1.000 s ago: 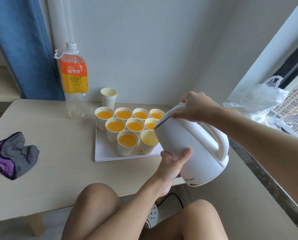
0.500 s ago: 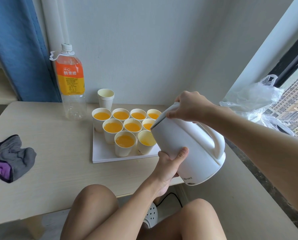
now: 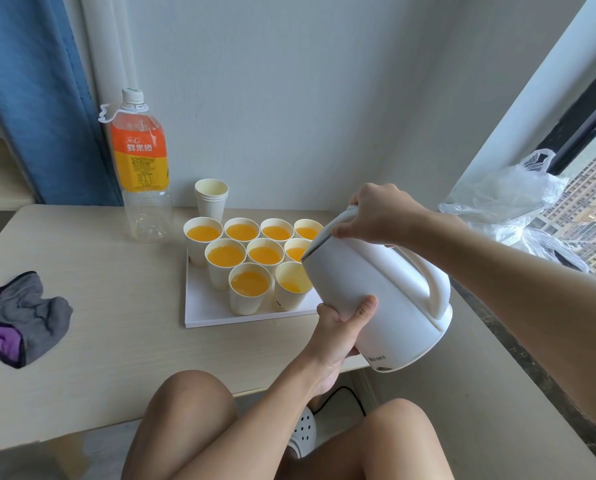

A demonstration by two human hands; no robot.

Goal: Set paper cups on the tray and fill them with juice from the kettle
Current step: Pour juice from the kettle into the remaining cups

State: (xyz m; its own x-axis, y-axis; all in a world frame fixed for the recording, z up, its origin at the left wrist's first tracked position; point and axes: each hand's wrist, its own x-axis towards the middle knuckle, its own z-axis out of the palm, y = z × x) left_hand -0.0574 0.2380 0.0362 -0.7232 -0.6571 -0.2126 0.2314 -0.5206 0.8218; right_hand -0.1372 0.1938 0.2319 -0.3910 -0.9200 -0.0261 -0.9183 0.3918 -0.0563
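Left hand curled round kettle from below, right hand gripping its top. Tipped over front cup just left of both hands, on tray. Half full. Other cups full of juice. Nearly done.

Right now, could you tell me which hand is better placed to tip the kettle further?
Left, probably: the left hand grips the kettle from below and can raise its base; the right hand only holds its top.

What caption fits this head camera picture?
Left hand and right hand tip the kettle over a cup on the tray.
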